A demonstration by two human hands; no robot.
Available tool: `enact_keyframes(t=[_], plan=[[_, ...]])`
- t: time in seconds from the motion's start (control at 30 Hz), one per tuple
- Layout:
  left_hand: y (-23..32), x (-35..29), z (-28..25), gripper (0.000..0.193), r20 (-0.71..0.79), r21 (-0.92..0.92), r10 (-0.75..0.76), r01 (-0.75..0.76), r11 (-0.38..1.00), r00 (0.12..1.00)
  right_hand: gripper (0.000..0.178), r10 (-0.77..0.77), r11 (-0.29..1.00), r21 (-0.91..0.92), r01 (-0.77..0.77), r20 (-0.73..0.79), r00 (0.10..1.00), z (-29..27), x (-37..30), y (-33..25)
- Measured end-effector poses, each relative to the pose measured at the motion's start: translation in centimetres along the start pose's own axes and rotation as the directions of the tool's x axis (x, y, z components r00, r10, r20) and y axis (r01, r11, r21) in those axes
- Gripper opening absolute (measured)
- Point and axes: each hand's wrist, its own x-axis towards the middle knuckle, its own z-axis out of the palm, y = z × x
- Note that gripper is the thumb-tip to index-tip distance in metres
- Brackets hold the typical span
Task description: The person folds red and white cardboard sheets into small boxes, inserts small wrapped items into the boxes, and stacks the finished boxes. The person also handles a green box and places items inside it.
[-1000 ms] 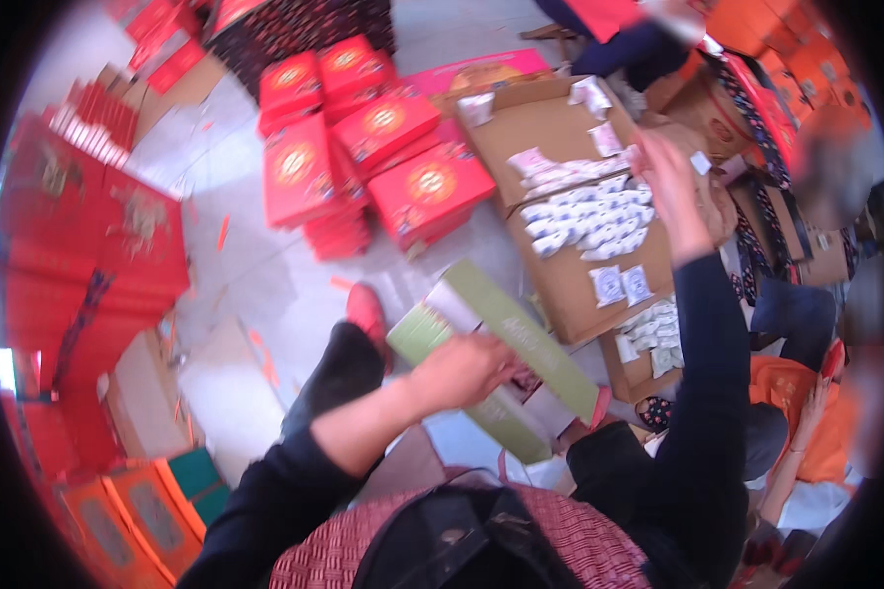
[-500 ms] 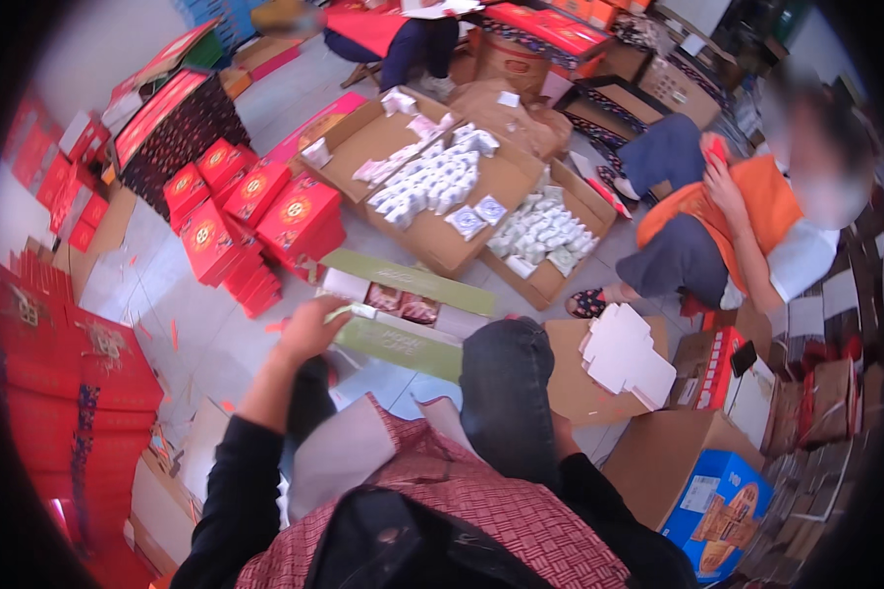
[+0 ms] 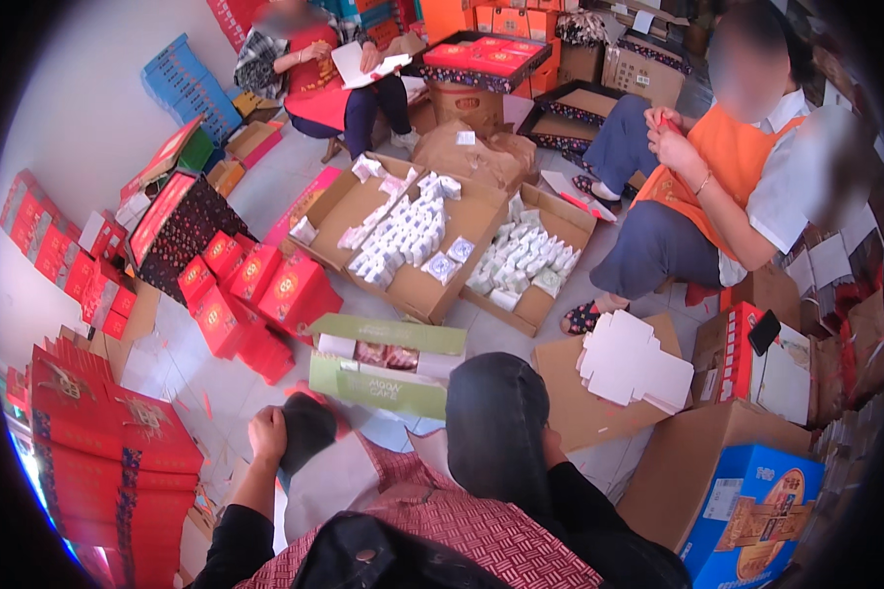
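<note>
A pale green long box (image 3: 388, 388) with an open lid lies between and just beyond my knees. Pink-and-brown wrapped pieces (image 3: 388, 355) sit in its middle, with white ends on both sides. My left hand (image 3: 267, 433) is closed in a fist beside my left knee, apart from the box; whatever its fingers may hold is hidden. Only a small part of my right hand (image 3: 554, 448) shows beside my right knee, its fingers out of sight. Beyond the box, a shallow cardboard tray (image 3: 339, 201) carries rows of small white packets (image 3: 403, 236).
A second tray (image 3: 528, 319) of white packets adjoins it. Red boxes (image 3: 287, 285) stand left; red bags (image 3: 98, 432) are stacked nearer. White card sheets (image 3: 631, 358) lie on cardboard at right, near a blue carton (image 3: 756, 515). Two people sit at work, one right, one far left.
My left hand has drawn back from the green box to beside my left knee and closed. The view has tilted up, showing more of the co-worker at the back.
</note>
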Motion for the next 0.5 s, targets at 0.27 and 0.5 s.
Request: enact_keyframes(t=[0.27,0.5], plan=[[1.2,1.2,1.5,0.027,-0.007,-0.061,-0.003,0.003,0.998,1.000,0.034,0.121,0.954,0.276,-0.119,0.010,0.993,-1.6,-1.4,1.6],[1.2,1.9,0.9,0.025,0.020,-0.061,-0.041,0.042,0.997,0.999,0.041,0.159,0.945,0.272,-0.183,0.107,0.981,-2.8,-1.2,-1.7]])
